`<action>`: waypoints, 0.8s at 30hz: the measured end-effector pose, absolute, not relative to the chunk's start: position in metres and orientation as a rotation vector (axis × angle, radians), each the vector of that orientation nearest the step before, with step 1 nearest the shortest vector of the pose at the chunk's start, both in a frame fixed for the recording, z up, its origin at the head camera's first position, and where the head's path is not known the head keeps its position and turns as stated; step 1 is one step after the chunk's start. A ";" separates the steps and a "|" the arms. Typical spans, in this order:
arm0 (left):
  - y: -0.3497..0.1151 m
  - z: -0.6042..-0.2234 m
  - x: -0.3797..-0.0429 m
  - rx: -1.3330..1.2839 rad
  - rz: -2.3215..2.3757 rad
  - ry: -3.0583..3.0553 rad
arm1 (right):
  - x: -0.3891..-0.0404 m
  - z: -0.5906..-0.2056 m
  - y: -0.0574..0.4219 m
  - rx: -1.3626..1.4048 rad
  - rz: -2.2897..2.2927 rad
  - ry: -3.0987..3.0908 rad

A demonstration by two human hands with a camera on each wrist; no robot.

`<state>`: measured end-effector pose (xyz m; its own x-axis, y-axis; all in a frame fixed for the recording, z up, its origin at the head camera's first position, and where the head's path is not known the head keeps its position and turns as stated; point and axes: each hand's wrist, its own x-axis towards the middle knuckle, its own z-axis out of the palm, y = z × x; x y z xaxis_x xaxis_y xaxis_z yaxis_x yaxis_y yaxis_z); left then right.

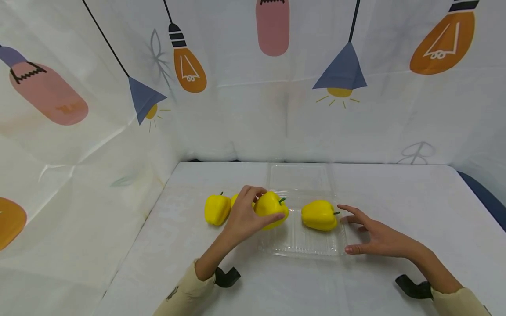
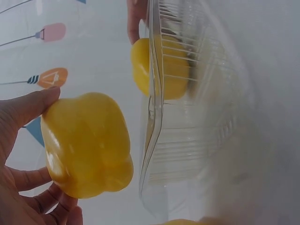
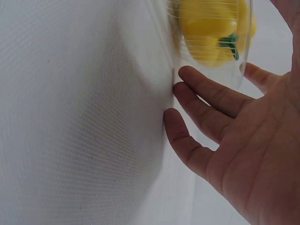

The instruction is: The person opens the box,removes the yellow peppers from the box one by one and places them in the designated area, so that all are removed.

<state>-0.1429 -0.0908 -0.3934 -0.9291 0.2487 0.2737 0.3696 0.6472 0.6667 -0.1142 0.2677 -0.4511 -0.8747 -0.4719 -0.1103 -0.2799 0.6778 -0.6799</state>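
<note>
My left hand (image 1: 243, 221) grips a yellow bell pepper (image 1: 270, 207) between thumb and fingers, at the left side of a clear plastic clamshell box (image 1: 302, 248). In the left wrist view this held pepper (image 2: 89, 145) is raised, apart from the box wall (image 2: 185, 150). Another yellow pepper (image 1: 318, 215) lies on its side in the right half of the box, its green stem pointing right. My right hand (image 1: 381, 239) is at the box's right edge, fingers spread and loosely bent, holding nothing. Whether its fingertips touch the rim I cannot tell.
Left of the box, a yellow pepper (image 1: 216, 210) stands on the white table (image 1: 379, 188), and one more pepper (image 1: 234, 200) is mostly hidden behind my left hand. The box's open lid (image 1: 299, 176) lies toward the back. A printed curtain (image 1: 245, 114) hangs behind the table.
</note>
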 end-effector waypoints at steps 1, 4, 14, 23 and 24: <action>-0.091 -0.393 -0.142 -0.503 -1.151 -2.708 | -0.114 -0.451 0.268 -0.601 -0.991 2.614; -0.094 -0.392 -0.140 -0.480 -1.156 -2.710 | -0.114 -0.452 0.268 -0.598 -0.991 2.609; -0.101 -0.393 -0.136 -0.455 -1.162 -2.692 | -0.113 -0.450 0.269 -0.591 -0.975 2.613; -0.107 -0.393 -0.131 -0.406 -1.170 -2.689 | -0.113 -0.450 0.267 -0.569 -0.964 2.607; -0.108 -0.393 -0.131 -0.403 -1.173 -2.684 | -0.114 -0.450 0.267 -0.571 -0.965 2.607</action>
